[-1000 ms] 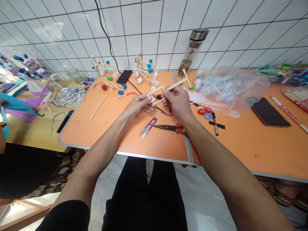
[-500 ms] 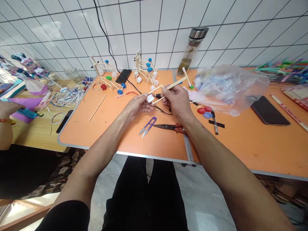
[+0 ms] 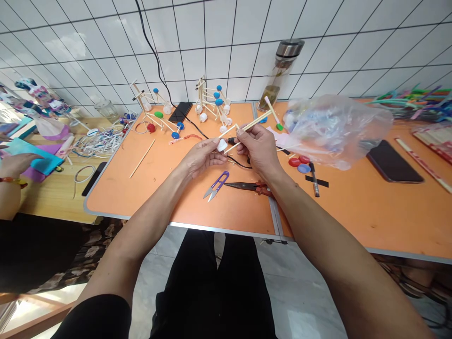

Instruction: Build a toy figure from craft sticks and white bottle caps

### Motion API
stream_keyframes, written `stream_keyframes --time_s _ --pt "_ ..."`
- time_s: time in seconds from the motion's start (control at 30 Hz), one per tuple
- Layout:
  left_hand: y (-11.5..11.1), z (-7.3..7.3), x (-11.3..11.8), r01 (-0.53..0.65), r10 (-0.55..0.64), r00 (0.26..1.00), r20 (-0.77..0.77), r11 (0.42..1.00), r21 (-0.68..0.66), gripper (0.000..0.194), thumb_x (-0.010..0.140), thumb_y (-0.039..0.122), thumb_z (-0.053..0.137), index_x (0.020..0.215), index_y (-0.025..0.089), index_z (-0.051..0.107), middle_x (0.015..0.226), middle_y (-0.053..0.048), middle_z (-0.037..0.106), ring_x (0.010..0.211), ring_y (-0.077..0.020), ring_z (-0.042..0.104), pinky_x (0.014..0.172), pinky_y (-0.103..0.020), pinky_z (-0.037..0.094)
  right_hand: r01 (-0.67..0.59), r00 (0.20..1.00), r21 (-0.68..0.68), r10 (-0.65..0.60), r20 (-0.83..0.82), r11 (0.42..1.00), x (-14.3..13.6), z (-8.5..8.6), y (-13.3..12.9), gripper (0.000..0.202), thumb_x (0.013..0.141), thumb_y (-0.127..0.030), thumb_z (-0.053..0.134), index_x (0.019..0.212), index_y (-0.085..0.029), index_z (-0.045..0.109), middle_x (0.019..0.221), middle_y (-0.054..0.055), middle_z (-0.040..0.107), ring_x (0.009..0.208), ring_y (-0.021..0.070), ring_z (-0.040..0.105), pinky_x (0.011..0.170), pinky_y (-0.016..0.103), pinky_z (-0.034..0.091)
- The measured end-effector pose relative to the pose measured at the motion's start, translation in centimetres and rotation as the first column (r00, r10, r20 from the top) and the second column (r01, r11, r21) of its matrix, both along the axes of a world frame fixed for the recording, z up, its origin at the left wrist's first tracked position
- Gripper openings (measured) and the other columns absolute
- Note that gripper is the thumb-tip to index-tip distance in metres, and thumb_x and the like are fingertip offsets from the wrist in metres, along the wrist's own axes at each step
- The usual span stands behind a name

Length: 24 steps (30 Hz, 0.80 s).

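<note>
My left hand [image 3: 203, 157] pinches a small white piece [image 3: 221, 145] between thumb and fingers, above the orange table [image 3: 190, 202]. Joined wooden sticks [image 3: 254, 122] are gripped by my right hand [image 3: 259, 146], and their left ends reach the white piece. Nearer the front edge lie purple snips [image 3: 216, 186] and pliers [image 3: 247, 186] with red handles. Behind my hands stand two stick models, one with blue and white wheels [image 3: 212, 101], the other [image 3: 155, 110] with blue, green and red ones.
A glass bottle [image 3: 280, 75] stands by the tiled wall, left of a clear plastic bag [image 3: 328, 132]. Red and blue discs [image 3: 299, 163], a pen [image 3: 314, 180] and a phone [image 3: 394, 161] lie right. At the left, another person's hand [image 3: 17, 165] rests on blue paper [image 3: 38, 154].
The white piece has turned slightly in my left fingers. At the far left, the other person's hand has shifted, and the blue paper now lies spread wider.
</note>
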<state>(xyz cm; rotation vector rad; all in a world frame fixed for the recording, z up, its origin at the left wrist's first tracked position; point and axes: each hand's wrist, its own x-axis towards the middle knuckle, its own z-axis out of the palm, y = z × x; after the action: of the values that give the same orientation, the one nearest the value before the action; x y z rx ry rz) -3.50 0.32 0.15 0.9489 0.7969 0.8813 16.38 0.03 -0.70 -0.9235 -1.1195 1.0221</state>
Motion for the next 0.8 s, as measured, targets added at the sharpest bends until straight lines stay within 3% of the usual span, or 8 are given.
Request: stream_keyframes --time_s 0.27,0.57,0.8 --pt "-0.2 -0.2 0.3 0.020 -0.020 1.000 -0.014 1.000 0.012 0.028 0.112 0.041 0.073 0.117 0.014 0.078 0.084 -0.004 0.082 0.065 -0.0125 0.079 0.067 -0.021 0.063 -0.024 1.000 -0.043 0.025 0.016 0.999 -0.1 0.7 -0.7 0.067 0.069 -0.078 0.100 0.094 -0.022 0.072 0.070 -0.004 0.073 0.049 0.0077 0.059 0.043 0.018 0.048" --pt "-0.5 -1.1 0.9 0.044 -0.036 0.995 -0.092 0.995 0.087 0.039 0.105 0.053 0.082 0.101 0.014 0.079 0.082 -0.004 0.082 0.064 -0.0103 0.077 0.068 -0.020 0.062 -0.018 0.996 -0.041 0.021 0.091 0.999 0.0 0.7 -1.1 0.054 0.078 -0.068 0.099 0.087 -0.023 0.070 0.062 -0.005 0.067 0.045 0.0070 0.049 0.042 0.020 0.036" --pt "-0.8 -0.9 0.6 0.097 -0.090 0.994 -0.063 0.987 0.129 0.046 0.086 0.052 0.100 0.108 0.016 0.084 0.089 -0.003 0.083 0.070 -0.0097 0.077 0.074 -0.021 0.064 0.010 0.992 -0.019 -0.008 0.128 1.000 -0.2 0.7 -1.1 0.054 0.079 -0.071 0.097 0.085 -0.024 0.071 0.062 -0.005 0.066 0.046 0.0079 0.048 0.042 0.022 0.037"
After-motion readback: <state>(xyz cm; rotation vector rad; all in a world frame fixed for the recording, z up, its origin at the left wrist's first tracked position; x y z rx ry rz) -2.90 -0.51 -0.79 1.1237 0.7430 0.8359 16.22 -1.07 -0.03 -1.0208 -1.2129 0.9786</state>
